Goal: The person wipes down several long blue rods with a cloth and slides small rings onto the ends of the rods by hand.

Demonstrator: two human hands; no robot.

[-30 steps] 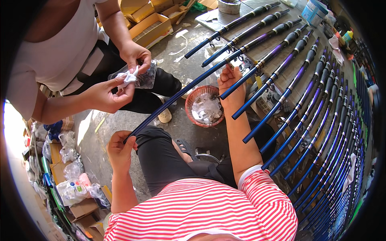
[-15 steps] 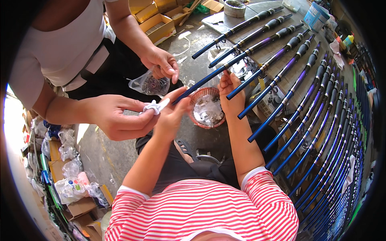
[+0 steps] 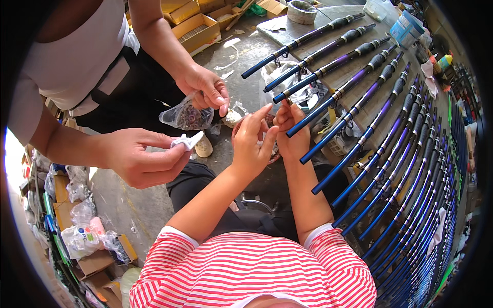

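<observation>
Above the floor my left hand (image 3: 252,141) is raised with its fingers stretched and apart, holding nothing. Close beside it, my right hand (image 3: 294,132) has its fingers curled together just under the end of a blue and purple fishing rod (image 3: 328,71); what they pinch, if anything, is too small to make out. A red basket (image 3: 235,133) is mostly hidden behind my hands. At the left, a co-worker's hand (image 3: 149,156) pinches a white cloth (image 3: 187,140). The co-worker's other hand (image 3: 208,90) is above a clear plastic bag (image 3: 190,117) of small metal parts.
Many more fishing rods (image 3: 377,120) lie fanned out along the right, blue ends toward me. Behind stands a table (image 3: 277,28) with a round grey container (image 3: 301,12) and a blue tub (image 3: 405,30). Cardboard boxes (image 3: 195,35) and plastic bags (image 3: 82,241) line the left side.
My left hand has let go of the long blue rod section and moved right, beside my right hand. That rod now ends much shorter. The co-worker's cloth hand has drawn back left.
</observation>
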